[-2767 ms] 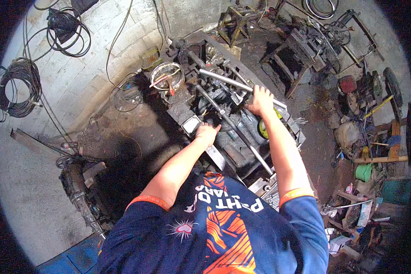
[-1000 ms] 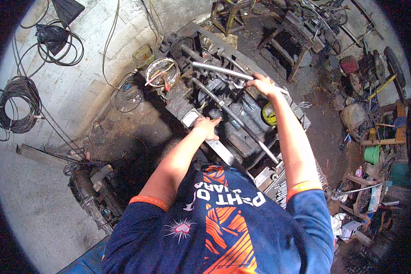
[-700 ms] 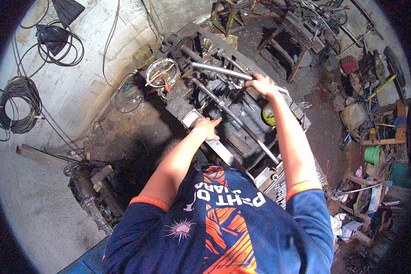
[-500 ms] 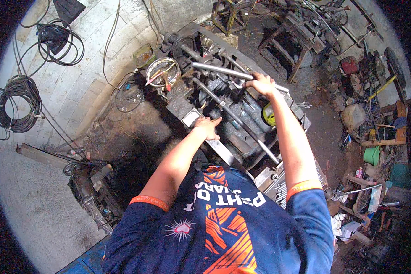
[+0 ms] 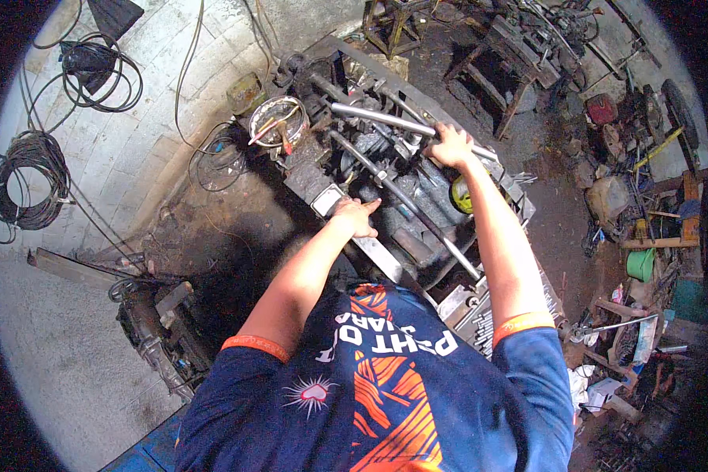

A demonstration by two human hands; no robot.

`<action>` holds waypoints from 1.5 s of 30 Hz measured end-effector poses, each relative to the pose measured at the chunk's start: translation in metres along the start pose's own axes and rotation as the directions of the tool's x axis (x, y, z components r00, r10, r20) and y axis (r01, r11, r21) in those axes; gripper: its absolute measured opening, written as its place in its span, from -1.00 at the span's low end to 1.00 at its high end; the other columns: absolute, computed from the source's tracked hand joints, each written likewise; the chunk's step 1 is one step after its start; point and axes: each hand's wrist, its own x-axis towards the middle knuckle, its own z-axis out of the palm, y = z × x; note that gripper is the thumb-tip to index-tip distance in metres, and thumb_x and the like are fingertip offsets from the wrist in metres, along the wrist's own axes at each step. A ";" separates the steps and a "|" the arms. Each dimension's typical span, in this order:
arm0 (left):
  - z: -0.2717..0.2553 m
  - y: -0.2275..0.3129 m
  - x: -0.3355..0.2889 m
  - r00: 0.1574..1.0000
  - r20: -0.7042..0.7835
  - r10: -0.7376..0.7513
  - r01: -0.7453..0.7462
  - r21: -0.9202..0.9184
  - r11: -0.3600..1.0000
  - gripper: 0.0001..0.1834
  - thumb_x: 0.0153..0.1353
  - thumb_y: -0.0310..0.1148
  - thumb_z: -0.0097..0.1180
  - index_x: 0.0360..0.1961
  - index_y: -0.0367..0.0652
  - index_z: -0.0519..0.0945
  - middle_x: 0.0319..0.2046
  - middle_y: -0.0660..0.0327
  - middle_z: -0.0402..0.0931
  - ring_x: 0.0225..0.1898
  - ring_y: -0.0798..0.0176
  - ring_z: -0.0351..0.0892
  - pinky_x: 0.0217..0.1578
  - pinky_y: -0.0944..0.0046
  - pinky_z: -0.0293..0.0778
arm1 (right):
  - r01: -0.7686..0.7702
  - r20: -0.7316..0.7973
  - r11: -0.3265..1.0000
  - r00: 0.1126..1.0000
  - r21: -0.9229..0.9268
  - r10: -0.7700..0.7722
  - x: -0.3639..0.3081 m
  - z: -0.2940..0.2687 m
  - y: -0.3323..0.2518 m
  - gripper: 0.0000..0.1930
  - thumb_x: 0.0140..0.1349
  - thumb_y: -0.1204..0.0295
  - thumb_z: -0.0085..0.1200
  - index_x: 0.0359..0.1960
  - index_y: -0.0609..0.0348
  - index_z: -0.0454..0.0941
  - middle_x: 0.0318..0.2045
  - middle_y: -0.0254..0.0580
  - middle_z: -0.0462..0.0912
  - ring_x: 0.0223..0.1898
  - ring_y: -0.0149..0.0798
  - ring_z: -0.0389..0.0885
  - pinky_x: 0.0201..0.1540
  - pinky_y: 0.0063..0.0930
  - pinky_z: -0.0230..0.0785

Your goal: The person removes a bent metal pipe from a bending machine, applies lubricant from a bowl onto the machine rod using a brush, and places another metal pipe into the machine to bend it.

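My right hand (image 5: pixel 451 146) is closed around a smooth metal bar (image 5: pixel 385 119), which slants across the top of a greasy machine (image 5: pixel 409 185). The bar's left end sticks out toward the far side, and its other end emerges beyond my hand. My left hand (image 5: pixel 357 216) rests on the machine's near-left edge with its fingers apart, beside a small pale-framed plate (image 5: pixel 327 200). A second long rod (image 5: pixel 425 220) runs diagonally between my hands. Near my right forearm, a yellow-green round object (image 5: pixel 462 194) lies in the machine, partly hidden by the arm.
At the machine's far left corner stands a round tub (image 5: pixel 279 122) with brushes across it. Coiled black cables (image 5: pixel 27 181) hang on the left wall. A wooden stand (image 5: pixel 503 75) stands at the back right. Scrap and a green bucket (image 5: pixel 640 265) crowd the right side.
My right hand sits very slightly farther right on the bar. My left hand stays on the machine's edge, and little else differs.
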 end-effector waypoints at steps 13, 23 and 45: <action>-0.002 0.001 -0.001 1.000 0.016 -0.009 0.009 -0.036 0.999 0.01 -0.04 0.26 0.15 0.40 0.27 -0.01 0.26 -0.11 0.21 0.27 -0.08 0.24 0.27 0.06 0.15 | 0.076 -0.100 0.991 0.991 -0.113 -0.087 0.000 0.006 0.000 -0.26 -0.17 0.42 0.14 0.22 -0.06 0.31 0.16 -0.02 0.35 0.22 0.14 0.24 0.31 0.10 -0.06; -0.005 0.003 0.002 1.000 0.011 0.002 -0.002 -0.021 1.000 0.00 -0.04 0.24 0.16 0.40 0.30 -0.01 0.23 -0.09 0.26 0.24 -0.07 0.29 0.25 0.04 0.18 | 0.043 -0.084 0.968 0.994 -0.248 -0.066 -0.006 0.008 0.002 -0.27 -0.08 0.46 0.20 0.22 -0.07 0.23 0.17 0.01 0.33 0.22 0.14 0.26 0.27 0.09 0.05; 0.001 0.000 0.006 1.000 0.010 -0.005 0.005 -0.037 0.999 -0.03 -0.03 0.19 0.17 0.39 0.29 0.03 0.20 -0.11 0.30 0.22 -0.09 0.32 0.25 0.04 0.17 | 0.101 -0.139 0.943 0.979 -0.317 -0.151 -0.014 0.003 -0.007 -0.35 -0.07 0.56 0.13 0.14 -0.05 0.25 0.05 0.01 0.40 0.11 0.08 0.36 0.16 0.06 0.16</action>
